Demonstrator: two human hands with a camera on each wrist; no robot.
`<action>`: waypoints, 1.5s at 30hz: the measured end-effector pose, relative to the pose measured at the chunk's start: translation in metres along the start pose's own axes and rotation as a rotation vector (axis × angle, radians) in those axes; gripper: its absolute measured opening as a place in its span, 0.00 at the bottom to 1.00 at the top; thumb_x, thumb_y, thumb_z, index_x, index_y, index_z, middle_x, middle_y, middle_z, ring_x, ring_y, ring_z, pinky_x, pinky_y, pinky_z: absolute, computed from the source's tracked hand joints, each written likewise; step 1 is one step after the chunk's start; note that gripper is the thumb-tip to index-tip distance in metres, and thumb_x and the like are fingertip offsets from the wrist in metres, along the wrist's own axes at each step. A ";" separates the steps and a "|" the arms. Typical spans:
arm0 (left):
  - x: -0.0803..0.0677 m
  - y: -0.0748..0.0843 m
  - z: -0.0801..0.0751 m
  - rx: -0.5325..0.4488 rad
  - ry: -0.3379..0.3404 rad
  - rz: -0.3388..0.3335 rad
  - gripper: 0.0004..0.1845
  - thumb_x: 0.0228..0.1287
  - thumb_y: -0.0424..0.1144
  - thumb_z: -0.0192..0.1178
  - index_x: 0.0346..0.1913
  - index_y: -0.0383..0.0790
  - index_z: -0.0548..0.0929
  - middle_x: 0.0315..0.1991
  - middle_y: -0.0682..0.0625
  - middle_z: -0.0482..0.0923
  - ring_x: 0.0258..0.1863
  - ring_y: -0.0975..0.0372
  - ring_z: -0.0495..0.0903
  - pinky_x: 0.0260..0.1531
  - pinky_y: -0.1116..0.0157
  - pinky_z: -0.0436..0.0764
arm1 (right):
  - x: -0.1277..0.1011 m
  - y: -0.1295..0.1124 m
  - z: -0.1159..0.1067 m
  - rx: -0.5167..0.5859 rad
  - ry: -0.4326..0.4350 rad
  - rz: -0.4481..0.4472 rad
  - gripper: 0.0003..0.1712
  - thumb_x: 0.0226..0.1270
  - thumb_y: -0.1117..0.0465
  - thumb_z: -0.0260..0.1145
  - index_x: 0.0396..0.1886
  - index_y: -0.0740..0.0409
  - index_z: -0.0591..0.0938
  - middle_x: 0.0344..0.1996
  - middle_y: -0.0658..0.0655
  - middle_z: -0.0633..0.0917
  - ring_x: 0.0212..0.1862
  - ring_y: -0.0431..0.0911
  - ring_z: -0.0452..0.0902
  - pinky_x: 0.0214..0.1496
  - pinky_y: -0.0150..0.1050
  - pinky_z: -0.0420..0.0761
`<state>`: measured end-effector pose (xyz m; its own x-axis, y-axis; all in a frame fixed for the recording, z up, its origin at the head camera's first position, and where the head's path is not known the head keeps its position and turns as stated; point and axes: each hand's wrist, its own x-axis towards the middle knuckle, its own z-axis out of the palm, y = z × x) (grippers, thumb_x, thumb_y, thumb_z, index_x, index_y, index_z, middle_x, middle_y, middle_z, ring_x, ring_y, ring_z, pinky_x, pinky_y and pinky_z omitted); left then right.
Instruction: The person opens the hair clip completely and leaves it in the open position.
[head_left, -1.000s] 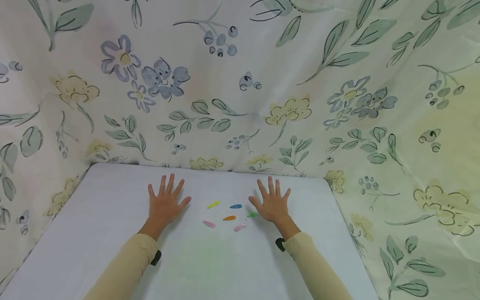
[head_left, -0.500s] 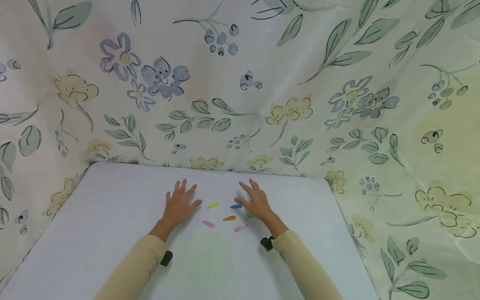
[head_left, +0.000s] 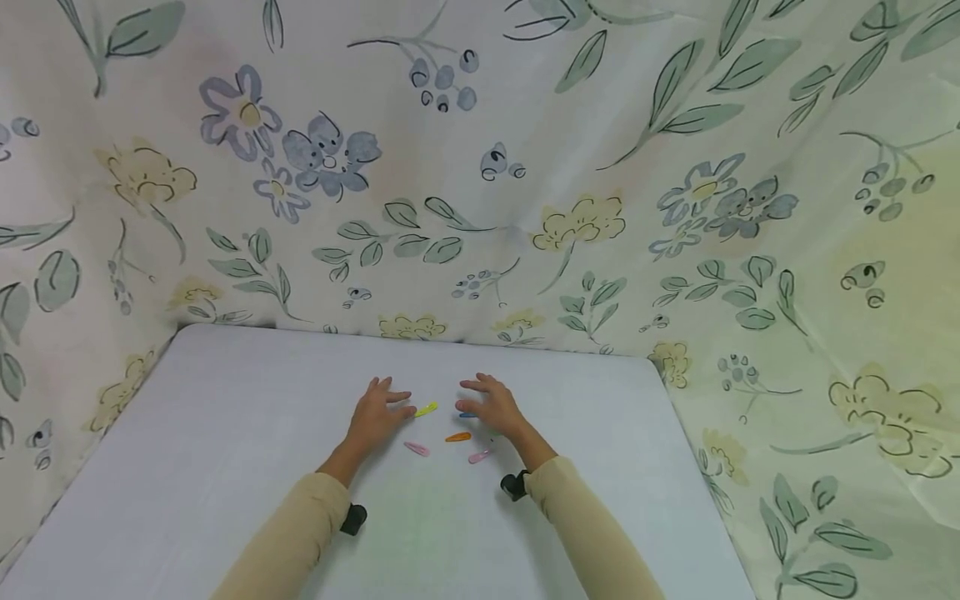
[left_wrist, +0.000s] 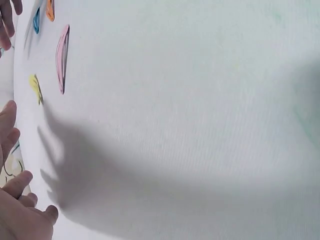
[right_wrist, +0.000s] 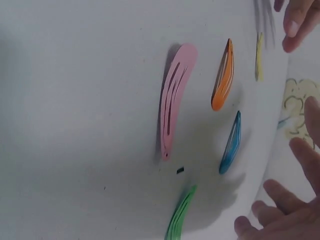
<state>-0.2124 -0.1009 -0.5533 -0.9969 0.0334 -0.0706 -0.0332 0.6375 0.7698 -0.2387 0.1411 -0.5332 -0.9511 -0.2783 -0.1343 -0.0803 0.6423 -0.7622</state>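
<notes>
Snap hair clips lie in a loose group on a white table (head_left: 225, 433). My left hand (head_left: 377, 414) hovers with fingers spread, thumb tip right at the yellow hair clip (head_left: 427, 409). Over the blue hair clip (right_wrist: 230, 143) is my right hand (head_left: 497, 406), fingers loosely bent and holding nothing; it covers part of that clip in the head view. The orange hair clip (head_left: 458, 437) sits between the hands, nearer me. Two pink ones lie closest to me, a left pink clip (head_left: 417, 448) and a right pink clip (head_left: 480, 456). A green hair clip (right_wrist: 181, 215) is hidden by my right hand in the head view.
A floral cloth (head_left: 450, 167) hangs behind the table and at both sides. Dark wrist cameras are strapped on, one at the left sleeve (head_left: 354, 519) and one at the right (head_left: 514, 485). A small dark speck (right_wrist: 180, 170) lies by a pink clip.
Both hands have moved inward from flat, widely spread positions toward the clips, the left going right and the right going left. Their fingers have bent. The clips have not moved.
</notes>
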 end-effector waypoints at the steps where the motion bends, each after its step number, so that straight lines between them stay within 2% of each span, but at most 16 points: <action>1: 0.000 0.000 0.002 0.003 0.004 -0.006 0.21 0.61 0.40 0.70 0.55 0.34 0.84 0.72 0.32 0.60 0.76 0.40 0.46 0.70 0.39 0.50 | 0.001 -0.001 0.002 0.000 -0.003 0.002 0.27 0.66 0.54 0.71 0.63 0.55 0.81 0.73 0.64 0.66 0.76 0.62 0.51 0.73 0.64 0.52; 6: -0.001 -0.002 0.011 0.040 0.023 -0.024 0.19 0.61 0.41 0.70 0.52 0.37 0.87 0.71 0.32 0.62 0.76 0.38 0.47 0.69 0.37 0.50 | 0.005 -0.004 0.010 -0.004 -0.015 -0.007 0.26 0.66 0.54 0.71 0.62 0.56 0.81 0.72 0.64 0.67 0.76 0.63 0.51 0.73 0.63 0.52; 13: -0.003 -0.003 0.017 0.098 0.061 0.033 0.17 0.59 0.43 0.72 0.48 0.37 0.89 0.69 0.29 0.65 0.74 0.35 0.50 0.69 0.37 0.49 | 0.009 -0.006 0.022 -0.073 -0.051 -0.003 0.24 0.67 0.53 0.70 0.61 0.53 0.82 0.73 0.61 0.67 0.77 0.61 0.50 0.73 0.63 0.53; 19: -0.003 -0.001 0.019 0.116 0.078 0.034 0.13 0.58 0.41 0.72 0.44 0.38 0.90 0.69 0.31 0.66 0.74 0.36 0.50 0.70 0.38 0.49 | 0.012 -0.003 0.029 -0.091 -0.068 0.003 0.24 0.67 0.52 0.70 0.61 0.51 0.82 0.73 0.59 0.67 0.78 0.59 0.48 0.73 0.62 0.53; 24: -0.002 -0.002 0.020 0.157 0.096 0.035 0.10 0.58 0.39 0.72 0.42 0.39 0.91 0.68 0.31 0.67 0.74 0.35 0.52 0.69 0.37 0.51 | 0.012 -0.006 0.033 -0.103 -0.080 -0.011 0.23 0.68 0.53 0.69 0.60 0.52 0.83 0.73 0.60 0.67 0.77 0.60 0.48 0.73 0.62 0.53; 34: -0.002 0.000 0.022 0.191 0.113 0.019 0.09 0.59 0.38 0.72 0.41 0.39 0.91 0.68 0.34 0.69 0.73 0.37 0.54 0.68 0.37 0.53 | 0.015 -0.011 0.042 -0.194 -0.012 -0.024 0.17 0.66 0.55 0.71 0.53 0.51 0.87 0.70 0.63 0.71 0.75 0.62 0.55 0.72 0.61 0.59; 45: 0.002 -0.001 0.024 0.223 0.120 0.038 0.04 0.58 0.37 0.72 0.36 0.42 0.92 0.67 0.36 0.71 0.73 0.39 0.56 0.66 0.36 0.57 | 0.018 -0.012 0.048 -0.212 0.054 -0.003 0.10 0.63 0.57 0.73 0.44 0.50 0.91 0.67 0.61 0.75 0.72 0.59 0.62 0.71 0.58 0.62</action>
<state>-0.2122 -0.0827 -0.5697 -0.9989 -0.0229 0.0415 0.0072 0.7923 0.6101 -0.2406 0.0944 -0.5564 -0.9650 -0.2452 -0.0934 -0.1387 0.7787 -0.6119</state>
